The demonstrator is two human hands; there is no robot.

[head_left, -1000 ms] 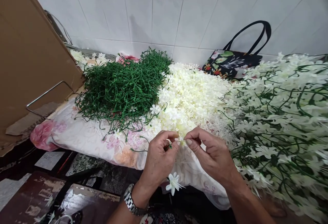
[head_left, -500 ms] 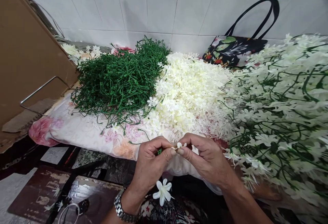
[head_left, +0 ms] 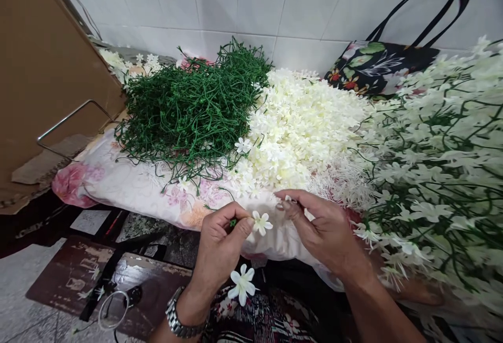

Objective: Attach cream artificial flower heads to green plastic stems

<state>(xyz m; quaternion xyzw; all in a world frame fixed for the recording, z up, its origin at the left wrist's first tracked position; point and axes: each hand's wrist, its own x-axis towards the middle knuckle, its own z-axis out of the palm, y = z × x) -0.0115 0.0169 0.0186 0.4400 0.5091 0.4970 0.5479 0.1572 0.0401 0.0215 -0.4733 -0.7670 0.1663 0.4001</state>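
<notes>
My left hand [head_left: 223, 241] pinches a green artificial flower stem, mostly hidden in the palm. A small white artificial flower [head_left: 261, 223] sticks out beyond the thumb and fingertip. Below that hand hangs another white flower [head_left: 242, 284], which seems to belong to the same stem. My right hand [head_left: 320, 228] is a short way to the right, its thumb and forefinger closed on a small white piece [head_left: 288, 199], perhaps a petal or blossom. Beyond both hands lies a heap of loose cream-white blossoms [head_left: 302, 128], with a pile of green plastic stems [head_left: 192, 107] left of it.
Flowered stems [head_left: 444, 191] are heaped high at the right. A floral cloth [head_left: 129, 196] covers the work surface. Cardboard [head_left: 51, 70] stands at left, near a metal wire handle [head_left: 66, 118]. A black floral bag [head_left: 377, 68] leans on the tiled wall. A brown board [head_left: 74, 269] lies lower left.
My hands have drawn apart, the right one moving up and to the right. A white flower now shows at my left fingertips. The view has shifted slightly.
</notes>
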